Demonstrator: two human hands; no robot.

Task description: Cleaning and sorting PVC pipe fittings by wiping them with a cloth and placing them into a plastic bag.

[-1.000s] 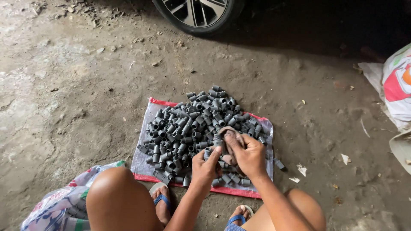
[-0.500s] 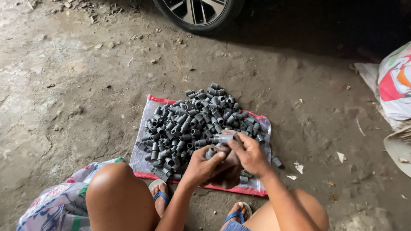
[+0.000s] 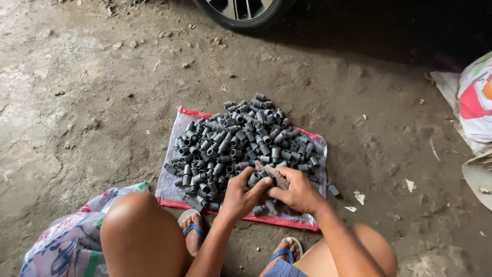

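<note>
Hands together at the near edge of the sheet: left hand [image 3: 241,194] pinches a grey pipe fitting [image 3: 254,179], right hand [image 3: 297,191] grips a thin brownish strip [image 3: 271,173] against it. Fitting sits just above the near-right part of the pile of grey fittings [image 3: 241,141]. Pile covers a clear plastic sheet with red edging [image 3: 174,172], flat on rough, dirty concrete floor [image 3: 87,92]. Car wheel [image 3: 241,13] at far edge, printed sacks right [image 3: 479,102] and near-left [image 3: 61,246].
</note>
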